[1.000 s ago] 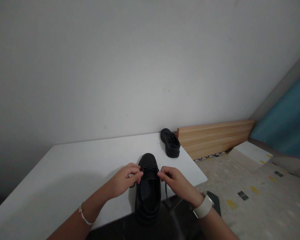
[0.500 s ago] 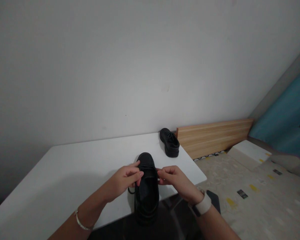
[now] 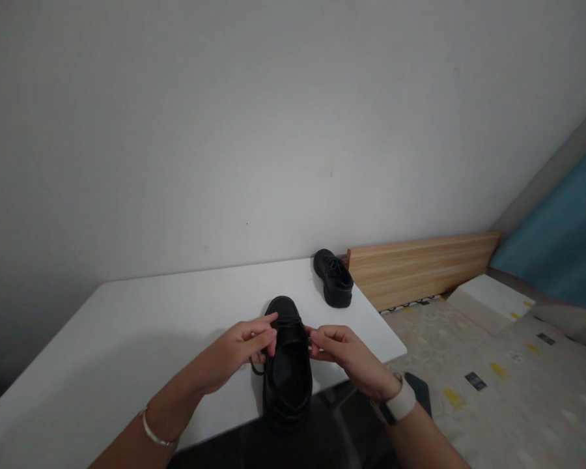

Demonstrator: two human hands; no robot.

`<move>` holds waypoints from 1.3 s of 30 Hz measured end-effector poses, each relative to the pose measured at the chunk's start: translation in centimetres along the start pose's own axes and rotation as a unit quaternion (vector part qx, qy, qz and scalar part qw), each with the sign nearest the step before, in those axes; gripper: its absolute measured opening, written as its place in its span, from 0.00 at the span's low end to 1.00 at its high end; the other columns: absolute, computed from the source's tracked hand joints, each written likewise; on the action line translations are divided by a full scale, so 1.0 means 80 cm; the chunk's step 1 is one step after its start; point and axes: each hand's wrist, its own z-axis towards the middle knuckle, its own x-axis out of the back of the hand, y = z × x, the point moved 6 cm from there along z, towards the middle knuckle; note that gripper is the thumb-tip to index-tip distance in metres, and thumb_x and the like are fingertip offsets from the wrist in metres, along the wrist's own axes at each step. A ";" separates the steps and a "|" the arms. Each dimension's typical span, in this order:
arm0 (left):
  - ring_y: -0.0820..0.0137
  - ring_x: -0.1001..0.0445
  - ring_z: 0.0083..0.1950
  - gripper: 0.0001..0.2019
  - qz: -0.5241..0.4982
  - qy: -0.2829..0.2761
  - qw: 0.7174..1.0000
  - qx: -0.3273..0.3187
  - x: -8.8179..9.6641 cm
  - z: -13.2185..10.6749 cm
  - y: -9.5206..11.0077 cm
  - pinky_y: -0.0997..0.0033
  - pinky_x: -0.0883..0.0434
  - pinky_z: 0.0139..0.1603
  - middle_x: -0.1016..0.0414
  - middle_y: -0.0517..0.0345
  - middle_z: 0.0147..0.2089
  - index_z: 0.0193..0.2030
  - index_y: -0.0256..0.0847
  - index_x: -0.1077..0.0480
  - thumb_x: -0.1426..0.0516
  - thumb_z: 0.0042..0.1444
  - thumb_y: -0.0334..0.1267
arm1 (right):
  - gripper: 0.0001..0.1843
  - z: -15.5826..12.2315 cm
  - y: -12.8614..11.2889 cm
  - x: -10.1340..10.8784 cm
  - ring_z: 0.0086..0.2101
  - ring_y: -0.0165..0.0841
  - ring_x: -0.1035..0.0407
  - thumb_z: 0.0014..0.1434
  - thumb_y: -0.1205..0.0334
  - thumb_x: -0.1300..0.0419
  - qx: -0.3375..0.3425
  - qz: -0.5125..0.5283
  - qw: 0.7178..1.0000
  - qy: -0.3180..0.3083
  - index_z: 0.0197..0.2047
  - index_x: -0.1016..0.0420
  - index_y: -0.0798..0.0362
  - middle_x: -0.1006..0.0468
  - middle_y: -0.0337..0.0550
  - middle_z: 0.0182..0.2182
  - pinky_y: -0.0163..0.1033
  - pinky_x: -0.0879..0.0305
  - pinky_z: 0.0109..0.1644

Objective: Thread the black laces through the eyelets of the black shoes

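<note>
A black lace-up shoe [image 3: 289, 384] stands with its toe on the white table, toe pointing away and its opening facing me. My left hand [image 3: 247, 342] is at the left side of the lacing, thumb and fingers pinched together. A loop of black shoelace [image 3: 256, 369] hangs just below those fingers. On the other side, my right hand [image 3: 339, 345] pinches at the right edge of the lacing; what lies between its fingertips is too dark and small to make out. The matching black shoe [image 3: 334, 279] stands farther back on the right, laced and upright.
The white table [image 3: 176, 306] meets a pale wall at the back. Right of it are a wooden headboard [image 3: 420, 270] and a bed with a patterned beige cover [image 3: 449, 365]. A white box-like object [image 3: 493, 296] lies on the bed, and a blue curtain [image 3: 551, 221] hangs beyond.
My left fingers have shifted slightly left and up along the shoe's lacing. My right hand stays at nearly the same spot, and the view has moved a little.
</note>
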 end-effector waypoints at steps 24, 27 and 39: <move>0.63 0.24 0.50 0.08 -0.018 0.116 0.982 -0.150 0.030 -0.021 0.068 0.62 0.28 0.55 0.20 0.51 0.46 0.42 0.42 0.21 0.41 0.61 0.39 | 0.14 -0.030 -0.071 0.003 0.21 0.26 0.39 0.60 0.51 0.37 0.125 -0.013 0.991 0.050 0.45 0.22 0.49 0.17 0.47 0.38 0.31 0.46 0.19; 0.62 0.25 0.53 0.10 0.022 0.115 0.975 -0.187 0.007 -0.011 0.086 0.63 0.29 0.57 0.22 0.50 0.49 0.47 0.42 0.22 0.41 0.59 0.35 | 0.10 -0.026 -0.094 -0.015 0.26 0.30 0.36 0.62 0.54 0.38 0.214 -0.139 0.962 0.092 0.41 0.18 0.49 0.22 0.43 0.32 0.35 0.37 0.28; 0.66 0.25 0.45 0.09 0.111 0.042 0.970 -0.213 -0.035 0.008 0.088 0.69 0.32 0.49 0.20 0.53 0.41 0.37 0.38 0.21 0.43 0.63 0.36 | 0.12 -0.013 -0.081 -0.038 0.53 0.37 0.30 0.65 0.56 0.39 0.271 0.008 0.961 0.051 0.51 0.22 0.41 0.22 0.44 0.52 0.45 0.36 0.59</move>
